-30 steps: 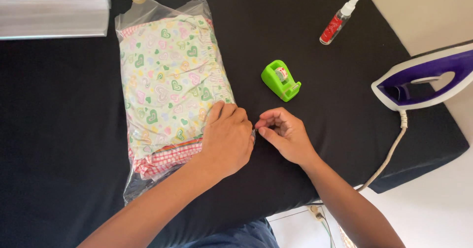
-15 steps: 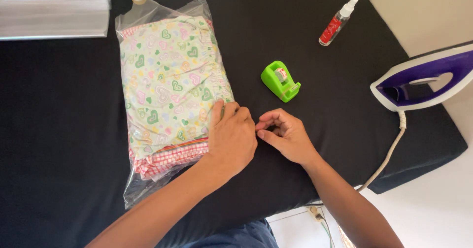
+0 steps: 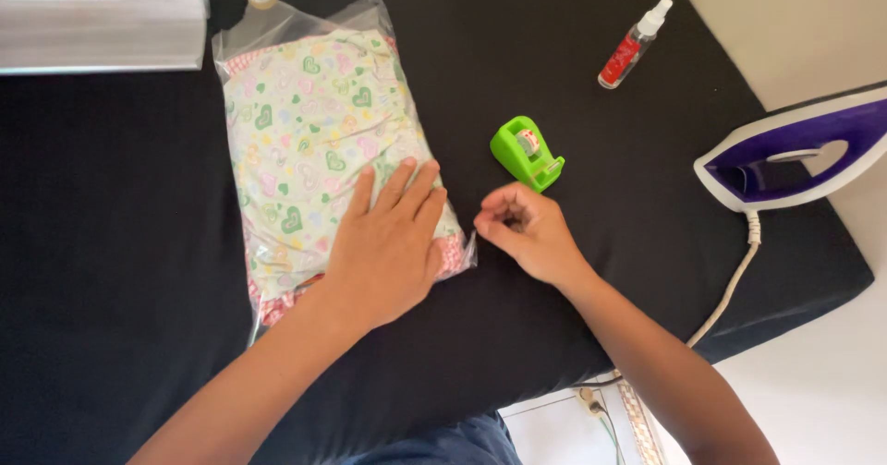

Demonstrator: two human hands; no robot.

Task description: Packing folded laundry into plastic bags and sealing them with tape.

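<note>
Left hand (image 3: 388, 243) presses flat, fingers spread, on the bagged heart-print garment (image 3: 319, 142) lying on the black tabletop (image 3: 111, 243); right hand (image 3: 522, 229), fingers pinched together and empty-looking, hovers beside the green tape dispenser (image 3: 527, 154). Sealing the bag's edge; tape needed.

Left hand (image 3: 388, 243) flat, palm down, fingers spread; right hand (image 3: 527, 229) loosely curled.

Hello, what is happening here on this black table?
A person presses the left hand flat on a clear plastic bag with folded heart-print cloth inside. The right hand is beside the bag's edge, fingertips pinched together, just below a green tape dispenser. A small spray bottle, a purple iron and a plastic roll lie around on the black surface.
</note>
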